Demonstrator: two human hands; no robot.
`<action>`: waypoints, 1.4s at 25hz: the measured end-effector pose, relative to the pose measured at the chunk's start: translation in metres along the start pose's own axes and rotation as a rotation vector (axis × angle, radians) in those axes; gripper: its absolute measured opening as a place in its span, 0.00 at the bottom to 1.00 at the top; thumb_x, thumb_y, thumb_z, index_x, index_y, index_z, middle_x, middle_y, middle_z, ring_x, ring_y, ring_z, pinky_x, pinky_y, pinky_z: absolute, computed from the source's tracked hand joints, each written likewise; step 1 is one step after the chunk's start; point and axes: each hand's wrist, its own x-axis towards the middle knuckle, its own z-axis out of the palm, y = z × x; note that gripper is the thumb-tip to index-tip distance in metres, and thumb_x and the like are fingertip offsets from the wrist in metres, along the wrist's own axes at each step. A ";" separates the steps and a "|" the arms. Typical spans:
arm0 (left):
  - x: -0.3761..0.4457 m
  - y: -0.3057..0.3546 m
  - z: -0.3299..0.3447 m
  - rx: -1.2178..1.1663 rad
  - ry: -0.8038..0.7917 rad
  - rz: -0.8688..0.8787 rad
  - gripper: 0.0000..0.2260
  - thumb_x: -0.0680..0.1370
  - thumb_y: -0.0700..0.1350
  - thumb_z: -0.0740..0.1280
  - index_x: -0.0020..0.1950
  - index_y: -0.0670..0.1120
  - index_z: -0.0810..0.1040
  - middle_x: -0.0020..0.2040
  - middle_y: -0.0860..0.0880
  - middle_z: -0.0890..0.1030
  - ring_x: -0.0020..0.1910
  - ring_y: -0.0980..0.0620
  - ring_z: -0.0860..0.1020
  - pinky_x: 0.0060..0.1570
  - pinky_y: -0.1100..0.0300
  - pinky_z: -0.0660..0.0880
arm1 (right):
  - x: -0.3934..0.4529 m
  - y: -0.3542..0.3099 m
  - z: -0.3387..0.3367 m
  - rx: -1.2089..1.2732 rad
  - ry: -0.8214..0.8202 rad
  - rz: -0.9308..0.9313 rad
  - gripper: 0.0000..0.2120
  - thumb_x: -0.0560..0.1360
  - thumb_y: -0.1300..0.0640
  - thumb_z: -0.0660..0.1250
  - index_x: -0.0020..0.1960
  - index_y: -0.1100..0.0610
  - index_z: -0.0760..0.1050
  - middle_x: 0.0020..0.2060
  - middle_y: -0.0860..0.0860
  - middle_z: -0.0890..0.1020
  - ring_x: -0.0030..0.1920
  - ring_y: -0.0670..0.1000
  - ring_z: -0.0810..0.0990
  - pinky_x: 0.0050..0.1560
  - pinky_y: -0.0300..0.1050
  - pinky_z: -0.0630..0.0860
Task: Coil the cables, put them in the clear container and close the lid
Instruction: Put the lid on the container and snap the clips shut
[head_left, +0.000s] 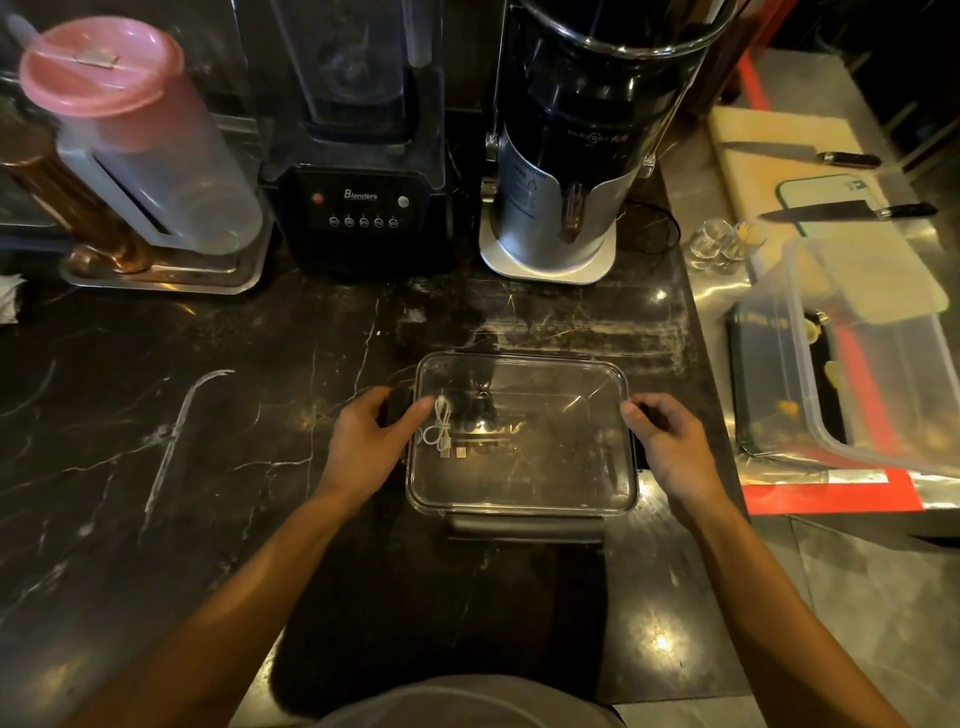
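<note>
A clear rectangular container (550, 467) with its clear lid on sits on the dark marble counter in front of me. Through the lid I see a coiled white cable (440, 427) and a coiled black cable (475, 408) in the left part. Dark latch flaps hang on the sides; the near one (525, 527) lies flat and unlatched. My left hand (371, 434) grips the left side latch, fingers curled on it. My right hand (667, 434) holds the right side latch at the container's right edge.
Behind the container stand a black blender (358, 208), a silver grinder (566, 208) and a pink-lidded jug (135, 130) on a metal tray. To the right lie two knives (847, 210) on boards, small glasses (719, 244) and a large clear plastic bin (872, 374).
</note>
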 end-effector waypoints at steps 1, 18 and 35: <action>-0.001 -0.001 -0.001 -0.020 -0.016 -0.005 0.11 0.78 0.52 0.72 0.51 0.46 0.82 0.46 0.45 0.86 0.46 0.48 0.86 0.51 0.42 0.83 | -0.001 0.002 -0.001 0.017 -0.011 0.008 0.05 0.80 0.53 0.70 0.54 0.53 0.81 0.45 0.51 0.85 0.46 0.52 0.84 0.43 0.43 0.80; 0.010 -0.014 0.006 0.073 -0.247 -0.149 0.36 0.71 0.81 0.50 0.70 0.62 0.72 0.69 0.48 0.77 0.71 0.46 0.74 0.72 0.38 0.68 | -0.009 0.022 0.015 0.098 -0.107 0.155 0.31 0.80 0.31 0.57 0.75 0.49 0.72 0.68 0.52 0.80 0.67 0.54 0.80 0.67 0.57 0.77; -0.005 -0.015 0.014 -0.180 0.004 -0.144 0.18 0.81 0.57 0.67 0.55 0.41 0.80 0.48 0.41 0.86 0.50 0.40 0.85 0.54 0.43 0.83 | -0.015 0.025 0.002 0.332 0.033 0.266 0.11 0.83 0.57 0.64 0.58 0.64 0.79 0.45 0.60 0.84 0.40 0.54 0.82 0.36 0.46 0.81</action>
